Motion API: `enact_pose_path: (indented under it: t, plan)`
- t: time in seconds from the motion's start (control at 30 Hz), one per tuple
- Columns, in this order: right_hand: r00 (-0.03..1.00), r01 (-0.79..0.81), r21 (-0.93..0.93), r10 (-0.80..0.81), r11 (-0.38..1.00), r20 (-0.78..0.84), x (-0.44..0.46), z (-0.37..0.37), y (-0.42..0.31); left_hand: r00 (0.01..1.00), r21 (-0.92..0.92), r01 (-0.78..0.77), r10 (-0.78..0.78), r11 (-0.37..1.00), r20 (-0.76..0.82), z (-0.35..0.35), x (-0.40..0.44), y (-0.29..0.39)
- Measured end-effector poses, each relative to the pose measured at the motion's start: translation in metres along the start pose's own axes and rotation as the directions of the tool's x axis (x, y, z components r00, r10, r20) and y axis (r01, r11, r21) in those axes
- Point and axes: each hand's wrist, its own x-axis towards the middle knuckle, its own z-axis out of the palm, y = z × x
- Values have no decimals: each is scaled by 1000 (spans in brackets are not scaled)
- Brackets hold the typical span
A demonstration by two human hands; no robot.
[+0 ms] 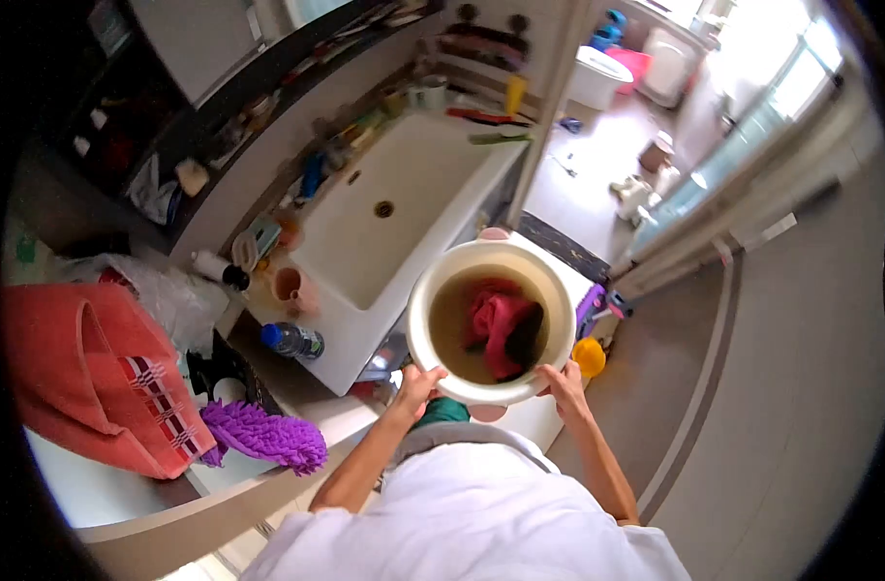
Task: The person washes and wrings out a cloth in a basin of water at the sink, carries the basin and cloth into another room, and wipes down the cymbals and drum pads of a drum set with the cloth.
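Observation:
A white basin point(420, 324) is in front of my body, held by its rim on both sides. Murky brownish water point(452, 339) fills part of it, with a red and dark cloth point(496, 324) lying in the water. My left hand point(418, 390) grips the near left rim, its thumb over the edge. On the near right rim my right hand point(564, 384) is closed in the same way. The fingers under the rim are hidden. Pink parts show at the basin's far and near edges.
A white sink point(404, 165) with a dark drain lies ahead-left. On its ledge are a blue-capped bottle point(292, 341) and a pink cup point(292, 289). A coral towel point(94, 378) and purple fluffy cloth point(266, 436) hang at left. A doorway opens beyond; an orange scoop point(589, 356) is at right.

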Motion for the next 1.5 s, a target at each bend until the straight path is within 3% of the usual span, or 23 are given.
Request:
enact_pose_path:
  t: [0.13,0.23,0.33,0.4,0.47,0.53,0.6,0.63,0.73,0.77,0.83,0.93,1.03,1.17,1.23,1.27,1.3,1.33,1.37,1.4,1.47,1.5]
  plan:
    - [995,23,-57,-17,998,93,94,10,-42,989,-8,69,-70,998,-131,14,45,64]
    - [975,50,-115,-24,992,219,156,31,-92,985,-141,-14,-10,990,-171,1,94,80]
    - [925,26,-229,63,973,374,223,49,-132,967,-199,-25,-26,980,-253,-8,136,110]
    - [862,-103,-217,196,971,467,272,57,-155,940,-195,-22,-46,981,-337,-13,161,140]
    - [861,26,-211,85,977,501,326,67,-181,898,-193,-76,-17,978,-440,-22,185,158]
    - [855,429,-355,-247,831,456,379,84,-199,876,-180,-76,-20,981,-481,-23,198,181]
    - [590,806,-435,-496,400,637,425,113,-225,859,-173,-83,-18,981,-511,-34,227,207]
    - [566,816,-398,-438,420,698,437,133,-239,857,-177,-54,-46,983,-514,-42,237,210]
    - [279,954,-221,-327,203,903,484,185,-237,850,-187,-18,-84,982,-521,-68,278,211]
    - [235,966,-198,-246,166,940,500,205,-229,845,-192,-20,-86,981,-528,-77,292,210]
    - [141,986,-133,-74,101,987,529,241,-202,846,-186,1,-100,982,-524,-91,313,207]
    - [-6,988,12,42,-155,999,575,279,-161,836,-174,41,-129,984,-534,-108,338,207]
    - [95,964,-62,118,-257,988,591,291,-128,822,-218,50,-164,975,-545,-120,358,198]
    - [185,983,-170,280,-75,942,607,306,-103,798,-210,149,-243,966,-552,-145,377,179]
    - [236,968,-252,399,-12,886,594,313,-119,749,-280,33,-210,959,-628,-137,376,182]
    - [248,941,-327,476,91,844,586,313,-127,720,-316,-19,-207,948,-663,-128,376,179]
    - [248,896,-405,549,184,798,579,315,-135,522,72,4,60,997,-851,-125,382,166]
    - [238,818,-484,582,311,778,579,316,-133,323,439,124,382,890,-866,-122,392,153]
    - [229,715,-558,614,421,756,579,315,-130,175,699,312,685,643,-708,-118,399,136]
    - [228,560,-615,611,555,758,582,309,-120,294,744,153,688,651,-663,-108,395,139]
    - [332,396,-599,500,696,800,600,295,-88,487,712,-196,697,674,-526,-77,389,156]
    - [359,415,-641,531,646,768,601,300,-98,544,670,-165,634,723,-550,-70,399,148]
